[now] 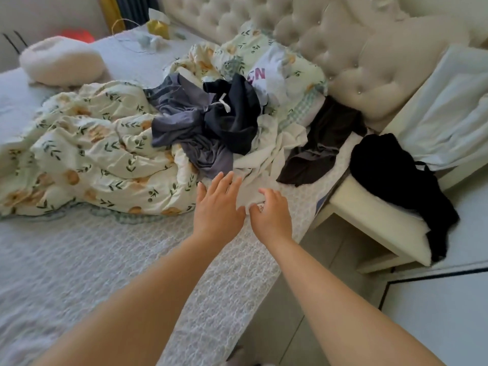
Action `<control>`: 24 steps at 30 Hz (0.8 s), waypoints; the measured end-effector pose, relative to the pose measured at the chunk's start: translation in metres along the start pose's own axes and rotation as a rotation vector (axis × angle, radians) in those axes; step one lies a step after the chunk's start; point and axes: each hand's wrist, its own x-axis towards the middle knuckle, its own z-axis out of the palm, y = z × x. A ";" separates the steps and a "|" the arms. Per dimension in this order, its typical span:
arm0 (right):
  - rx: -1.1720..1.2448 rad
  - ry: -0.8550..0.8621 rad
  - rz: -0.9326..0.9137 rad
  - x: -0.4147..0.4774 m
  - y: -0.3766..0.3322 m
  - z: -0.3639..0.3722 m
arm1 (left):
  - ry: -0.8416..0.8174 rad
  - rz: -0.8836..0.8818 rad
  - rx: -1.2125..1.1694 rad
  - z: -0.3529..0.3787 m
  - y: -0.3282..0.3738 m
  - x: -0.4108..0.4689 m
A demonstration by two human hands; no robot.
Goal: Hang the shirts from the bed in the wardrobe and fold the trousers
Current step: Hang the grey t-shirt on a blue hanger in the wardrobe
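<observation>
1. two hands are at the near edge of the white garment (266, 157), which lies on the bed (105, 260) in front of the heap of clothes. the left hand (219, 207) lies flat on it, fingers straight and spread, holding nothing. the right hand (273, 215) has its fingers curled down and seems to pinch the hem beside a small label.
2. there is only that one pinch. lifted from a single point, the cloth would probably hang twisted, and the collar or shoulders would be harder to find for a hanger.
3. the white garment runs back under the grey garment (184, 122) and the black drawstring garment (235, 114). a quick pull could drag those along or tip them onto the floral quilt (92, 143).
4. it lies near the bed's edge, as does the brown garment (314, 146). a sweep of the right arm could push cloth to the floor.
5. i cannot tell whether the white piece is a shirt or trousers, so it could be sorted wrongly. no wardrobe or hanger is in view.
</observation>
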 end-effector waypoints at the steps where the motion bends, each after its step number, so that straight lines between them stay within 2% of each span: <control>1: -0.009 -0.019 0.003 0.009 0.001 0.006 | -0.004 -0.014 0.000 0.002 -0.008 0.009; 8: -0.097 -0.169 0.051 0.070 0.027 0.029 | -0.098 -0.113 -0.008 0.028 -0.037 0.065; 16: -0.152 -0.319 0.001 0.176 0.036 0.042 | -0.080 -0.184 -0.006 0.051 -0.039 0.158; 24: -0.215 -0.534 0.110 0.250 0.075 0.074 | -0.222 -0.324 0.004 0.106 -0.050 0.210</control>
